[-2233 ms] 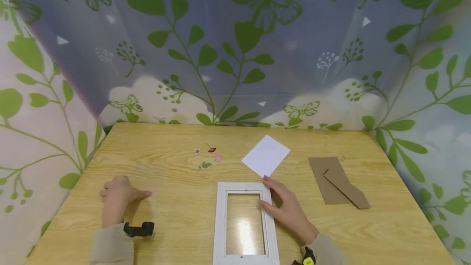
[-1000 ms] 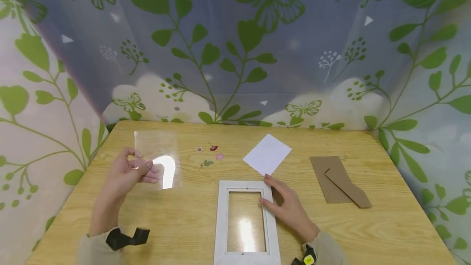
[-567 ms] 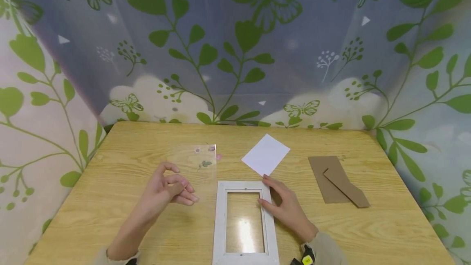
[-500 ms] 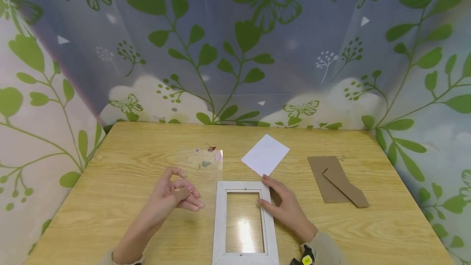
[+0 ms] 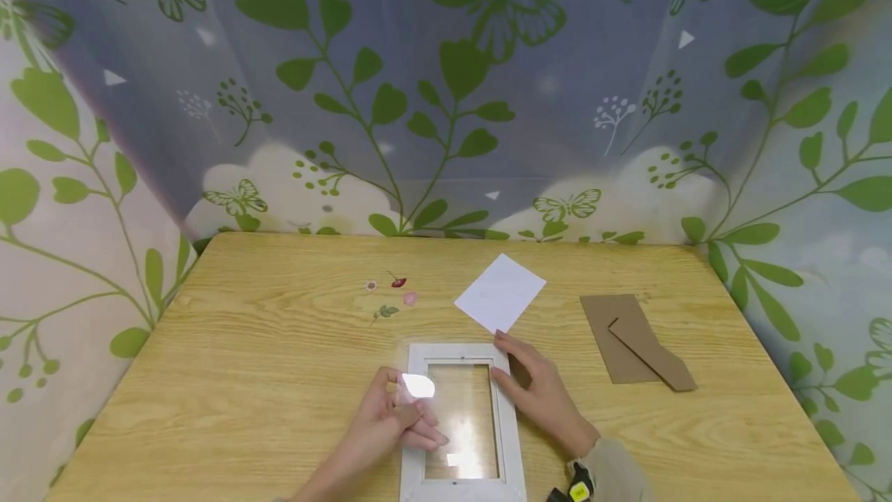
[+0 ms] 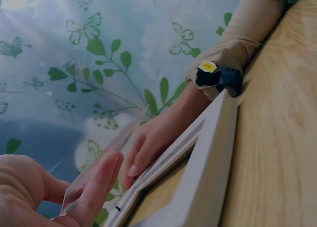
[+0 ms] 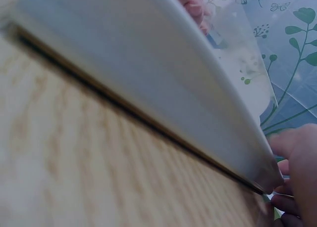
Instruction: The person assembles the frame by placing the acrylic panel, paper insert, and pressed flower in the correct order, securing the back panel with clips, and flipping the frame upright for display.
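With my left hand (image 5: 396, 421) I pinched the clear sheet (image 5: 418, 386) — it was tilted above the white frame (image 5: 512, 455) (this one lay on the table (image 5: 279, 331)) — and my right hand (image 5: 547, 400) held its right side.

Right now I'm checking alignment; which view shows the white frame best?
The head view: it shows the white frame nearly whole from above. The left wrist view catches part at a slant; the right wrist, mostly one outer side.
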### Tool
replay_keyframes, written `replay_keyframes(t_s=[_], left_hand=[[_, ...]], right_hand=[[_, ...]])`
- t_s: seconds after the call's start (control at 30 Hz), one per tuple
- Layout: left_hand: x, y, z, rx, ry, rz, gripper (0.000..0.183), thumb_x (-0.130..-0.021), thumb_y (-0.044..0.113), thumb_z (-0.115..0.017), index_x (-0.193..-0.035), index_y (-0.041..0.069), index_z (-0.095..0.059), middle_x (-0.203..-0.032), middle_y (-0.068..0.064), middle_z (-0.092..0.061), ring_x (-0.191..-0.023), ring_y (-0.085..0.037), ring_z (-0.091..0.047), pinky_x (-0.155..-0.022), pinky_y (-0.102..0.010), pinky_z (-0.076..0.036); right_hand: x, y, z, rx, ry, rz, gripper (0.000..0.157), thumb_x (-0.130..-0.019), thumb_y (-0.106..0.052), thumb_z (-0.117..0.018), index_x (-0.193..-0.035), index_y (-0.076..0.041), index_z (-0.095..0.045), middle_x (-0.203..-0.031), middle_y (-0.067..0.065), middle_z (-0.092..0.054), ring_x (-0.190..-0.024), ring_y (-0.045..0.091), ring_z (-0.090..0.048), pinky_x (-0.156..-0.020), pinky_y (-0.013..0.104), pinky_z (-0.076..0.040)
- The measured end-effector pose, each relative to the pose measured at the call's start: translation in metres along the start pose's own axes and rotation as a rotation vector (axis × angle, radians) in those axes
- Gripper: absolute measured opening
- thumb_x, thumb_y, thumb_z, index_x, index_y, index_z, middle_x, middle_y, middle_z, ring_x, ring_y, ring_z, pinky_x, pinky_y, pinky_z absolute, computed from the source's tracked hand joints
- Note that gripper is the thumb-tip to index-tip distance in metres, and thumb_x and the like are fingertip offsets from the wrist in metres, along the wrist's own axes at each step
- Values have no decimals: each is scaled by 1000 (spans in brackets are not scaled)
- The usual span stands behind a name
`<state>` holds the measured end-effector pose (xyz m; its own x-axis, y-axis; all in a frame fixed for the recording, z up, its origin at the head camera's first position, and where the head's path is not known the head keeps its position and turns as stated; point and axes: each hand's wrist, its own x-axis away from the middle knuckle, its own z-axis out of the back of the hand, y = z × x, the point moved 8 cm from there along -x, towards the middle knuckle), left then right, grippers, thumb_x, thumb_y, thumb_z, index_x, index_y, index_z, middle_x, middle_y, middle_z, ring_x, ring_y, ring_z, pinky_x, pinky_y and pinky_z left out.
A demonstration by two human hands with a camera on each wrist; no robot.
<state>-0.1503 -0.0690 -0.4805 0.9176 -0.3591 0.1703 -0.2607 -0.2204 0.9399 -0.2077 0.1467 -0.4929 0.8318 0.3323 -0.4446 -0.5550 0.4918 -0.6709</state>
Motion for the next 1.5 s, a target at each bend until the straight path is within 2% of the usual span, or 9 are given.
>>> replay_keyframes(t_s=[0.17, 0.27, 0.57, 0.7, 0.9, 1.1, 1.33, 1.4, 1.5], left_hand=[[0, -8, -8, -2, 22, 21, 35, -97, -6, -52, -118, -4, -24, -91, -36, -66, -73, -32, -74, -68, -41, -59], [-2, -10, -12, -16, 16, 18, 33, -97, -6, -51, -116, -4, -24, -89, -33, -67, -73, -32, -74, -68, -40, -59], [-10, -22, -23, 15, 6, 17, 32, -95, -13, -46, -113, -3, -22, -89, -26, -65, -76, -38, -72, -69, -43, -59], [-12, -25, -25, 4, 22, 26, 31, -96, -12, -47, -112, -2, -23, -87, -25, -65, -76, -41, -72, -68, -44, -59], [-14, -26, -26, -15, 39, 35, 32, -96, -9, -51, -114, -2, -24, -86, -25, -66, -75, -42, -72, -66, -45, -59], [-15, -32, -25, -61, 52, 23, 51, -95, -8, -53, -133, -5, -18, -88, -23, -64, -72, -43, -70, -64, -47, -59], [-14, -23, -23, -263, 95, -53, 87, -92, -6, -61, -152, 1, 1, -88, -18, -63, -59, -35, -70, -56, -39, -59], [-13, -18, -23, -363, 107, -86, 88, -91, -3, -64, -153, 1, -1, -86, -14, -63, -53, -27, -68, -51, -35, -57], [-10, -7, -23, -617, 170, -181, 87, -88, 2, -71, -151, -4, -13, -79, -3, -60, -52, -8, -60, -53, -26, -52]], right_hand=[[1, 3, 0, 2, 11, 6, 34, -99, -9, -58, -132, -1, -61, -141, 14, -56, -129, 30, -52, -110, 33, -36], [1, 4, 0, -6, 13, 4, 34, -99, -9, -59, -132, -1, -61, -141, 14, -56, -129, 30, -53, -111, 26, -33], [1, 3, -1, 15, -7, -13, 48, -90, -18, -73, -134, -4, -60, -142, 13, -55, -130, 32, -51, -107, 49, -37], [1, 4, -2, 19, -19, -32, 60, -84, -23, -80, -136, -4, -58, -142, 12, -55, -131, 32, -51, -108, 47, -37], [0, 2, 0, 3, -8, -31, 64, -80, -22, -83, -136, -3, -58, -141, 14, -56, -130, 33, -52, -108, 49, -37], [0, 2, -1, -6, -6, -40, 64, -79, -21, -84, -135, -3, -59, -140, 14, -56, -129, 34, -52, -107, 52, -37], [0, 2, -2, -28, -23, -72, 66, -78, -21, -86, -135, -3, -59, -142, 13, -55, -131, 33, -51, -108, 51, -36], [-1, 2, -1, -40, -25, -83, 66, -77, -21, -86, -135, -4, -59, -142, 12, -55, -131, 33, -50, -109, 51, -36], [-1, 2, -1, -47, -23, -92, 67, -76, -21, -87, -135, -4, -59, -142, 12, -55, -131, 33, -50, -109, 51, -36]])
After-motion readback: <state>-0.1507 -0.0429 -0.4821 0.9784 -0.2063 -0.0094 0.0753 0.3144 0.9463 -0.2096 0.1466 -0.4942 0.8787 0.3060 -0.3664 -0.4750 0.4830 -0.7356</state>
